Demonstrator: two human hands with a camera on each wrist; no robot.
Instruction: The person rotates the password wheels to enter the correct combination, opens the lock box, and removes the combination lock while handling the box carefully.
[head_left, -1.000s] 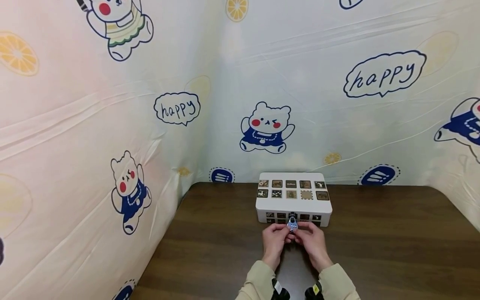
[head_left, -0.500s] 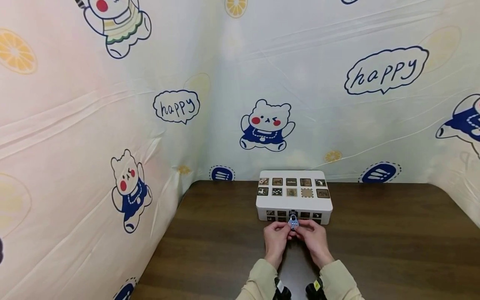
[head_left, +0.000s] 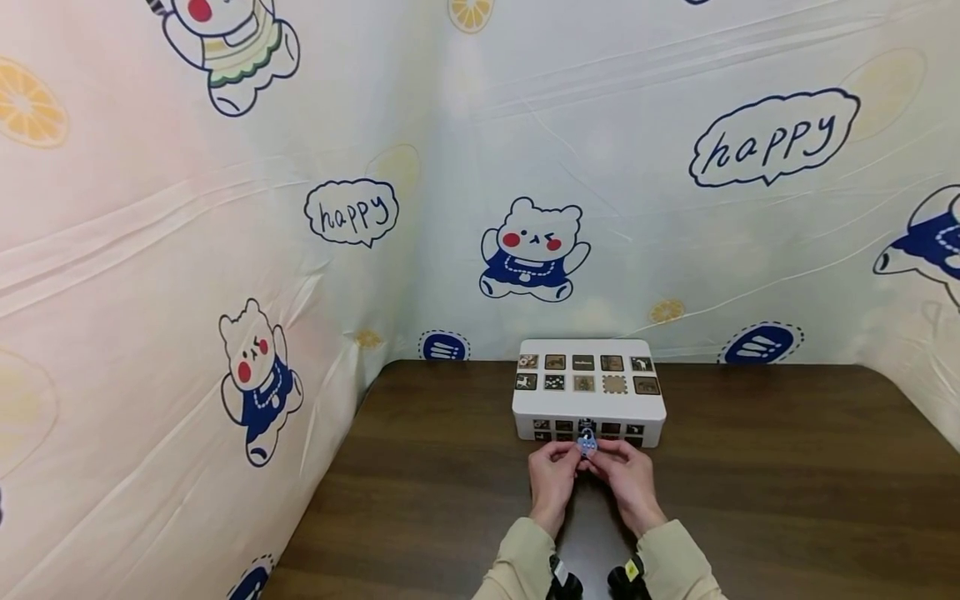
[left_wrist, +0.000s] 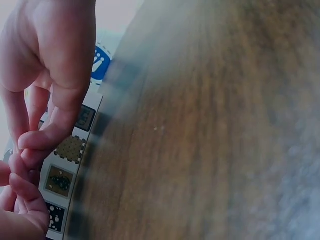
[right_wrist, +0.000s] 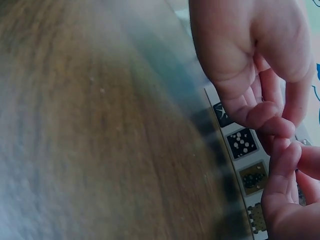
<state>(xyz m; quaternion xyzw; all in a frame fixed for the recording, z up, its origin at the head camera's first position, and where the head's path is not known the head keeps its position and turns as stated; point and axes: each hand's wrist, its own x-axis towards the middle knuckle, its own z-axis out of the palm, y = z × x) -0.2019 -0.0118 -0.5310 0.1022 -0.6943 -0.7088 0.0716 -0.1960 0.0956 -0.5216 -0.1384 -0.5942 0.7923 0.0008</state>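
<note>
A small blue padlock [head_left: 588, 444] with a dark shackle is at the front latch of a white box [head_left: 585, 403] covered in small square pictures. My left hand [head_left: 551, 479] pinches the padlock from the left side. From the right, my right hand [head_left: 628, 483] pinches it too, and the fingertips of both hands meet below it. In the left wrist view, the left hand [left_wrist: 52, 65] mostly hides the padlock. Curled fingers of the right hand [right_wrist: 255, 65] and the left hand [right_wrist: 290, 200] cover it in the right wrist view.
The box stands at the back of a dark brown wooden table [head_left: 780, 467]. Behind and to the left hangs a pale curtain [head_left: 442, 275] printed with bears, orange slices and "happy" bubbles.
The head view has shifted slightly, so the box and hands sit a little higher in the picture. Both hands keep their hold on the padlock, with slight finger movement.
</note>
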